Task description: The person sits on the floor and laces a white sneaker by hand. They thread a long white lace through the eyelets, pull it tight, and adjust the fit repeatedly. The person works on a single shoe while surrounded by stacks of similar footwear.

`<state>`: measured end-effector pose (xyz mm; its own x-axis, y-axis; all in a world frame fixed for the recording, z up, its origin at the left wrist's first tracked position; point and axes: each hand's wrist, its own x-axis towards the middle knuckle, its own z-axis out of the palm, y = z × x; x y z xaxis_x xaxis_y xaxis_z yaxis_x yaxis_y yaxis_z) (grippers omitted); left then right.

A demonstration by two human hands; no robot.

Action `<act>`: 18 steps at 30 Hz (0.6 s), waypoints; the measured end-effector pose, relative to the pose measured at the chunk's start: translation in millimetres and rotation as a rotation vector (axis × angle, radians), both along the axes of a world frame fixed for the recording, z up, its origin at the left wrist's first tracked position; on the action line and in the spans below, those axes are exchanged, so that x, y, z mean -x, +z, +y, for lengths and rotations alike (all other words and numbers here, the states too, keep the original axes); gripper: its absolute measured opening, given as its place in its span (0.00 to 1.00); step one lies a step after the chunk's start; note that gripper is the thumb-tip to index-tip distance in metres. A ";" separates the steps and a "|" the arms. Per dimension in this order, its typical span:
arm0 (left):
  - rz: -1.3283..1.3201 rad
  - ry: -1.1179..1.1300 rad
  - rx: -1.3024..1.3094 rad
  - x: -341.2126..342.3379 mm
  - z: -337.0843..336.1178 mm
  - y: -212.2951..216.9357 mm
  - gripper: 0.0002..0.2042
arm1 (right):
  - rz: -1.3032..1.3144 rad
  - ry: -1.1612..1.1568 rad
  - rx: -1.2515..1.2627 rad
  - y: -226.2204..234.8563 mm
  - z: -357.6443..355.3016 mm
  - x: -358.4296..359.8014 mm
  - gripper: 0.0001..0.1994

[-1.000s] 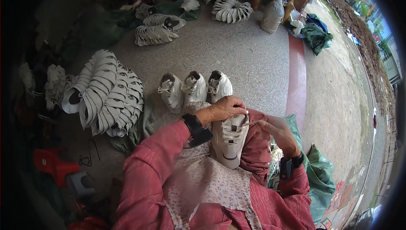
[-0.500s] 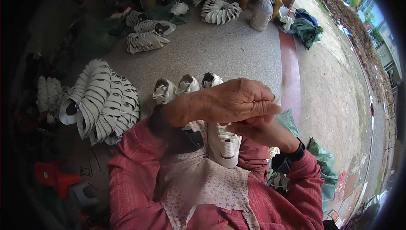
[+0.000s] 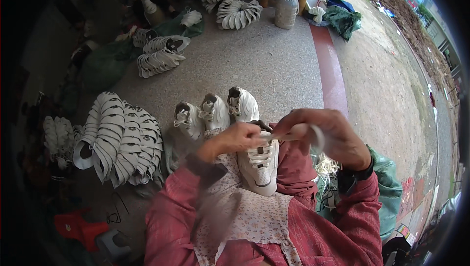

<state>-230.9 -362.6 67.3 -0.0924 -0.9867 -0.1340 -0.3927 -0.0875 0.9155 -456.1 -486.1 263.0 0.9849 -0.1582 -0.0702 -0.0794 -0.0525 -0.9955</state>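
A white lace-up sneaker (image 3: 261, 168) rests on my lap, toe toward me, its front part crossed by pale laces. My left hand (image 3: 237, 138) is closed at the sneaker's ankle opening, gripping a white shoelace (image 3: 286, 135). On the other side my right hand (image 3: 330, 131), partly smeared by motion, pinches the same lace, and a blurred loop of it hangs by the fingers. Past my knees stand three more laced sneakers, a left one (image 3: 190, 119), a middle one (image 3: 214, 112) and a right one (image 3: 243, 104).
Left of me lies a large stack of unsoled shoe uppers (image 3: 110, 138). More bundles of uppers (image 3: 160, 55) lie farther off, near a plastic jug (image 3: 286, 9). A green sack (image 3: 387, 183) and loose laces (image 3: 327, 168) are at my right; a red stool (image 3: 81, 227) is at lower left.
My hands have come apart from their crossed position above the sneaker. The left has lowered to the shoe's opening, the right has moved rightward, and the lace now shows between them.
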 end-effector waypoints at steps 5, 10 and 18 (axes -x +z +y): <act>0.641 0.818 0.012 -35.3 53.4 -15.9 0.09 | -0.070 -0.551 0.098 -84.0 -76.6 49.5 0.20; 0.954 0.967 0.116 -54.1 114.6 -46.2 0.08 | -0.110 -0.795 -0.639 -252.1 -136.0 86.2 0.15; 0.756 1.169 0.196 -53.9 146.1 -58.3 0.10 | 0.082 -0.977 -0.323 -306.0 -99.9 92.0 0.09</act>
<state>-177.0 -216.6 9.0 0.7964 -0.5387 -0.2749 0.4035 0.1347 0.9050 -548.1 -586.0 -43.0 0.4271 -0.8484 -0.3127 -0.0122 0.3404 -0.9402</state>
